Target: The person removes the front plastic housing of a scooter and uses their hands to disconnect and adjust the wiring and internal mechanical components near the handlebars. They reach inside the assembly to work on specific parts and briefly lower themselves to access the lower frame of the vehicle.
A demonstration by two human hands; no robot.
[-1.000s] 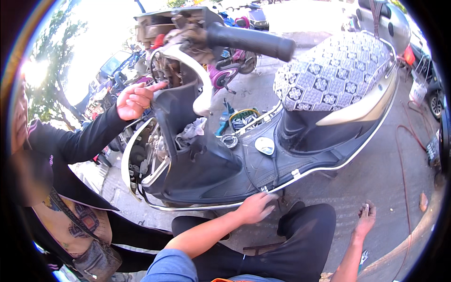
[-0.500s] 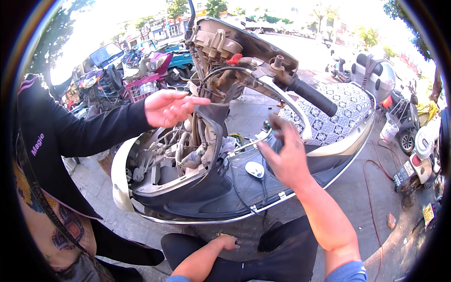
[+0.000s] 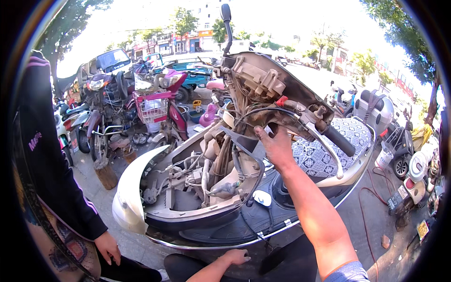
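Note:
A partly stripped scooter point(image 3: 211, 225) stands in front of me, its front cover off and its wiring and dusty inner frame bare. My right hand point(image 3: 278, 146) reaches up to the steering column under the handlebar, beside a dark plastic panel point(image 3: 242, 142). Its thumb points up and its fingers curl in; what they hold, if anything, is hidden. My left hand point(image 3: 236, 256) rests low by my knee, fingers loosely curled, with nothing visible in it. Above my right hand are the brake lever point(image 3: 324, 141) and the black handlebar grip point(image 3: 340, 142). A white oval mirror-like piece point(image 3: 262, 198) lies on the footboard.
At the left stands another person in a black sleeve point(image 3: 61, 164), the person's hand point(image 3: 109, 247) hanging down. Parked scooters, a pink one with a basket point(image 3: 154, 109), and a wood stump point(image 3: 105, 174) are behind. A red hose point(image 3: 364, 207) and scooter parts point(image 3: 404, 192) lie right.
My right hand has gone from the air above the footboard to the steering column. The other person's hand has dropped from beside the column to their side. The view has tilted up.

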